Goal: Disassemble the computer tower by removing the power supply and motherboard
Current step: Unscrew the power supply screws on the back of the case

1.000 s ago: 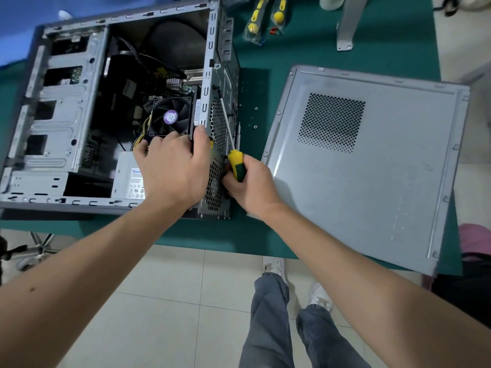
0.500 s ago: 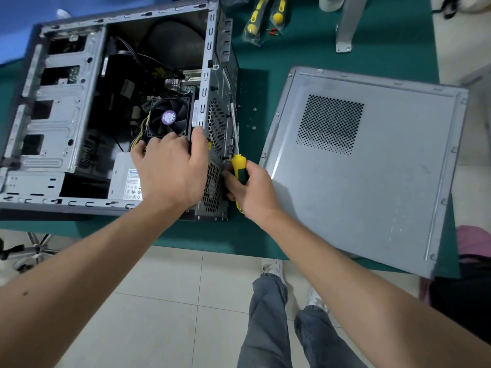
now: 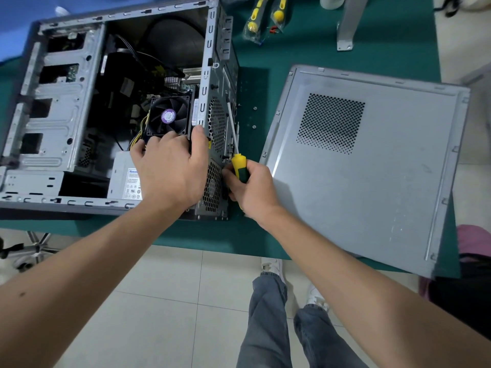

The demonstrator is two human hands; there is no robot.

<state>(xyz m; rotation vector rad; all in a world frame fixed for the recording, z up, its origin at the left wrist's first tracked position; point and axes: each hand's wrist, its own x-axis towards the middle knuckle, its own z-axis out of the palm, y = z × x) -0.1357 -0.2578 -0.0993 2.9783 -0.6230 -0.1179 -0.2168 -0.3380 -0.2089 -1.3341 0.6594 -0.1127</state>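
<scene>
The open grey computer tower point(image 3: 61, 112) lies on its side on the green table. Its grey power supply point(image 3: 123, 179) sits in the near corner, and a black fan point(image 3: 168, 116) with a purple hub covers part of the motherboard. My left hand point(image 3: 170, 168) lies over the power supply, fingers curled over the case's rear edge. My right hand point(image 3: 252, 189) grips a yellow and green screwdriver point(image 3: 239, 166) against the perforated rear panel point(image 3: 216, 123). Its shaft points up and away along the panel.
The removed grey side panel point(image 3: 372, 168) lies to the right, overhanging the table's near edge. Two small screws point(image 3: 254, 117) lie between it and the case. Bagged yellow tools point(image 3: 263, 19) and a metal bracket point(image 3: 348, 25) sit at the back. My legs stand below the table edge.
My right hand has turned the screwdriver, so the shaft swung from leaning left to nearly upright along the rear panel. My left hand stays on the case.
</scene>
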